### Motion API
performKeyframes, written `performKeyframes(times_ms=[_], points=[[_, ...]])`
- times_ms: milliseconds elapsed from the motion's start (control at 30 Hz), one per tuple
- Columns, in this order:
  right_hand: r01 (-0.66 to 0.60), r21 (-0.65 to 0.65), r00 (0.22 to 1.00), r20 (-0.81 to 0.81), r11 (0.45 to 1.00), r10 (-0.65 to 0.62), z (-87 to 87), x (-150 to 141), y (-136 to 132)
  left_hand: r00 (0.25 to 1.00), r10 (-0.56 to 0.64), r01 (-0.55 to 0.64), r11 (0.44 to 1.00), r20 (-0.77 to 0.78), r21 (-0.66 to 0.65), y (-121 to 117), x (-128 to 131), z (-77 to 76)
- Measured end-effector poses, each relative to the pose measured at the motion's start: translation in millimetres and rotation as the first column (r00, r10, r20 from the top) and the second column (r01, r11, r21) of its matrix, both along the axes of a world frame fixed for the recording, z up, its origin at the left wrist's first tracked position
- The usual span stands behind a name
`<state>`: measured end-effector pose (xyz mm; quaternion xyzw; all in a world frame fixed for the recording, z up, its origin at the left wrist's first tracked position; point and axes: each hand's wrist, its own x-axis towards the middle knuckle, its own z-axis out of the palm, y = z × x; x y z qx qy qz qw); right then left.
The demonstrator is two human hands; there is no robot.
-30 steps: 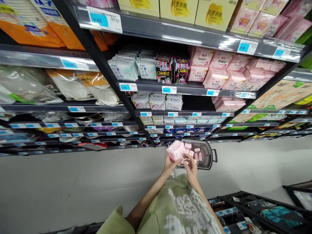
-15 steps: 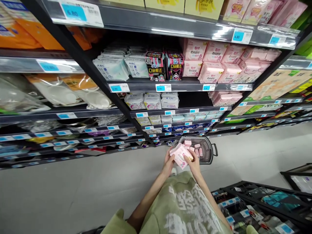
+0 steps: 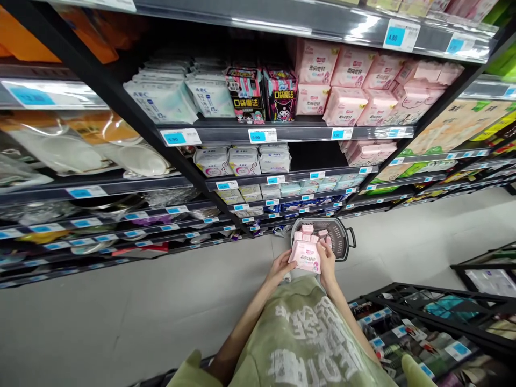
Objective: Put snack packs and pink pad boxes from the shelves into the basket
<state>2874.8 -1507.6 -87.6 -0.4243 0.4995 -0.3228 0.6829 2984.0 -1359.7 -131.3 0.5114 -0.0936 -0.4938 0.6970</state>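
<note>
A pink soft pack (image 3: 306, 256) with printed text is held in front of me, above the floor. My left hand (image 3: 281, 266) grips its left edge and my right hand (image 3: 327, 262) grips its right side, fingers curled on it. Just beyond the pack a dark round basket (image 3: 342, 238) with handles stands on the floor, with several more pink packs (image 3: 308, 230) inside it.
Dark store shelves (image 3: 282, 131) rise ahead, stocked with white, pink and black packs and blue price tags. Stacked pink packs (image 3: 355, 91) fill the upper right. A low black wire rack (image 3: 423, 317) stands at the right. Grey floor (image 3: 121, 317) stretches to the left.
The pink pack has been turned in both hands, so its printed face now points at me. The view has dropped slightly along the shelves.
</note>
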Motion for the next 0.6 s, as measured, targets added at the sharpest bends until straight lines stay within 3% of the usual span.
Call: performKeyframes(times_ms=[600], points=[[-0.015,0.006,1.000,-0.001,1.000,0.015,4.3,11,1,0.999,0.022,-0.024,0.999,0.046,0.033,0,10,2.0]])
